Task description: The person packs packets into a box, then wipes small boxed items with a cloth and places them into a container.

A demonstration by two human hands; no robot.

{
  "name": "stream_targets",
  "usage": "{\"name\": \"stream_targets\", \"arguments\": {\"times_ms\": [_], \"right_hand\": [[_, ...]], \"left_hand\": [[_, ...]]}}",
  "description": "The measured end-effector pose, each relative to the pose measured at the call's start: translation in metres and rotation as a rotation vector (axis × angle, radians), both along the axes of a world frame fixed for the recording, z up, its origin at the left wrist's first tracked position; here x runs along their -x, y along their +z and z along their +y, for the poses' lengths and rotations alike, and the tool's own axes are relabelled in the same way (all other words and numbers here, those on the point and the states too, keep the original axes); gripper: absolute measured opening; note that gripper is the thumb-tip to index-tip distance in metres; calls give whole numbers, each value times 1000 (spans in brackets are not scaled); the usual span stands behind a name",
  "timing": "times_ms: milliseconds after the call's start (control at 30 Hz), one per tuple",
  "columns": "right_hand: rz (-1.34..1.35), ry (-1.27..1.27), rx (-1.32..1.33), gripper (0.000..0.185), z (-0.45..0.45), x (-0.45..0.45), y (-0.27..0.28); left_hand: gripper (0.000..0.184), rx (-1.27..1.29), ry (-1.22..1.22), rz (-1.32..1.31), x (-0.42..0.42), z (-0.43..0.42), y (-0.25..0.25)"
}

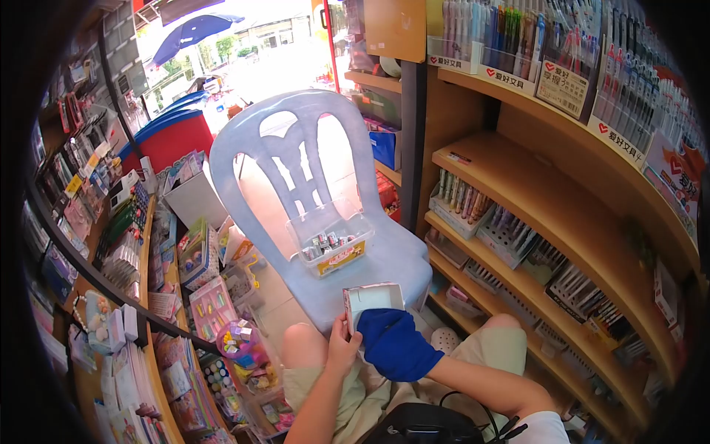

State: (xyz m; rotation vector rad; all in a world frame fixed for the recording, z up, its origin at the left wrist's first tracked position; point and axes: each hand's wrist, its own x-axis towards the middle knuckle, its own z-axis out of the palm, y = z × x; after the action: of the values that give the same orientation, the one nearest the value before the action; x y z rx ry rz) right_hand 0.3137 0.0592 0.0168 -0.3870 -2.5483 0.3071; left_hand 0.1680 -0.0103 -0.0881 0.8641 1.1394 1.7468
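My left hand [342, 349] grips the left side of a small open cardboard box [375, 297] with a pale interior, held above my lap. A bright blue cloth [399, 345] covers my right hand down to the wrist, so its fingers are hidden. The cloth lies against the near side of the box and overlaps it. Just beyond, on the seat of a light blue plastic chair [296, 285], stands a clear plastic tub [337, 257]. Several small grey and white pieces lie inside the tub.
Wooden shelves [510, 174] with pens and boxes curve along my right. More stocked shelves [166, 296] stand at my left, with a purple basket [244, 344] of small items close to my knee. Past the chair is a bright doorway with a blue umbrella [194, 37] outside.
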Motion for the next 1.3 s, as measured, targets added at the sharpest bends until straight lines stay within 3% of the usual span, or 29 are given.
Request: {"name": "stream_targets", "arguments": {"times_ms": [33, 100, 167, 300, 400, 500, 600, 700, 733, 867, 967, 1067, 1167, 1200, 1300], "right_hand": [[-24, -38, -208, 11, -4, -6, 12], [-125, -76, -193, 12, -9, -7, 19], [-279, -91, 260, 16, -14, -6, 16], [-149, 104, 189, 17, 0, -15, -7], [-134, 89, 114, 17, 6, -14, -2], [50, 129, -42, 18, 6, -5, -13], [57, 37, 64, 21, 4, 3, -10], [-40, 76, -52, 24, 13, 0, 3], [-149, -78, -61, 28, 11, 3, 7], [-185, -88, -37, 45, 14, 11, -5], [-351, -194, 52, 46, 10, 16, 1], [-225, -128, 139, 43, 19, 14, -22], [-241, -146, 190, 38, 10, 14, -10], [-291, -93, 88, 30, 8, 15, -6], [-451, -76, 136, 30, 2, 12, 13]], "left_hand": [[70, 18, 6, -23, 1, 0, -2], [69, 29, 18, -64, 2, -1, -1], [68, 17, 12, -98, 0, 0, 2], [67, 9, -158, -105, -13, 2, 9], [66, 60, -199, -149, -16, 3, 11], [64, 75, -115, -159, -9, 3, 6], [60, 93, 17, -278, -3, 3, 1], [59, 77, -9, -69, -6, 4, 4], [58, 84, -6, -95, -9, 6, 7], [59, 99, 10, -116, -11, 6, 19], [62, 72, 27, 3, -8, 2, 17], [65, 33, 64, 112, -9, 0, 1], [64, 96, 162, 142, -8, 2, 2], [63, 105, 185, 112, -7, 2, 2], [61, 109, 217, 125, -7, 3, 5]]}}
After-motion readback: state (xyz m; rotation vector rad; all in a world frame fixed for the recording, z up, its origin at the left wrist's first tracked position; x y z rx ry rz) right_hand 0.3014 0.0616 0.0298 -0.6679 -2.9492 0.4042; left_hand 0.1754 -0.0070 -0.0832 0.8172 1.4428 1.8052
